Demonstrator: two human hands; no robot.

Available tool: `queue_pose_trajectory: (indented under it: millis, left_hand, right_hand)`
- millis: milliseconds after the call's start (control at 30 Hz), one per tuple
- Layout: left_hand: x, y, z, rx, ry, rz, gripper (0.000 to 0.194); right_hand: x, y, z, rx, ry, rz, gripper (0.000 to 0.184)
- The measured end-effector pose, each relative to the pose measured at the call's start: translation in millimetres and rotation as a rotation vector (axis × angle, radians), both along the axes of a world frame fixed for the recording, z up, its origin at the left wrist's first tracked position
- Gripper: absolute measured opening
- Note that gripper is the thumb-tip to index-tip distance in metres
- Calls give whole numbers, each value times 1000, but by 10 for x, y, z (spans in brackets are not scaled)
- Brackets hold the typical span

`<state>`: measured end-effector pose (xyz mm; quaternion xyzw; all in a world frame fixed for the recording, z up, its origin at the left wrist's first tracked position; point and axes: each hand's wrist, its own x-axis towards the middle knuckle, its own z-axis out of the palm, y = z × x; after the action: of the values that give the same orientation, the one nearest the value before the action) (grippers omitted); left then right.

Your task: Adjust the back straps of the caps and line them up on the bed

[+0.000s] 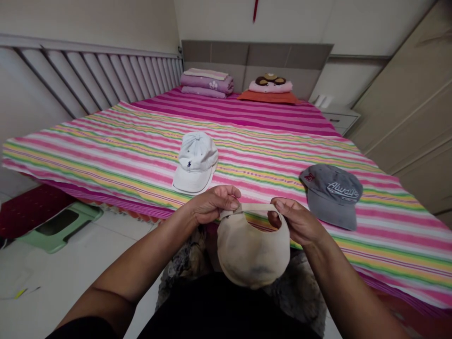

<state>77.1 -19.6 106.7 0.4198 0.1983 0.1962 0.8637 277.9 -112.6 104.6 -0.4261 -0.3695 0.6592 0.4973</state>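
Between my two hands hangs a beige cap (252,254), its back opening and strap turned up and away from me. My left hand (219,205) pinches the strap's left end. On the other side, my right hand (294,219) grips the strap's right end and the cap's edge. Stripes of the bed sheet show through the opening. Just beyond my left hand, a white cap (197,160) with a small dark emblem lies on the bed. To the right of my right hand lies a grey cap (334,193) with white lettering.
A striped sheet (141,150) covers the bed. Folded purple bedding (206,84) and a pink pillow stack (270,87) sit by the headboard (229,52). A metal railing (106,70) runs along the left. A green stool (67,230) stands on the floor at left.
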Motion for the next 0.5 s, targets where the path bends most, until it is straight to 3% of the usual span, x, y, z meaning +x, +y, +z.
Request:
queue_pose_trajectory:
  millis: [133,233,367,500]
  left_hand:
    - [-1,-24,41,28,-12,21,29]
    - [-45,-12,92,37,-33,-68,29]
    - [-41,-2,56,70,-208,-181,55]
    - [130,-29,-114,31,-162,-41,37]
  right_hand:
    - [2,-14,13,3,17,-1,33]
    - [1,-34,62,30,93,-27,31]
    - [-26,-50,222,153,208,7,28]
    - [-60,31,347,163,297,-47,23]
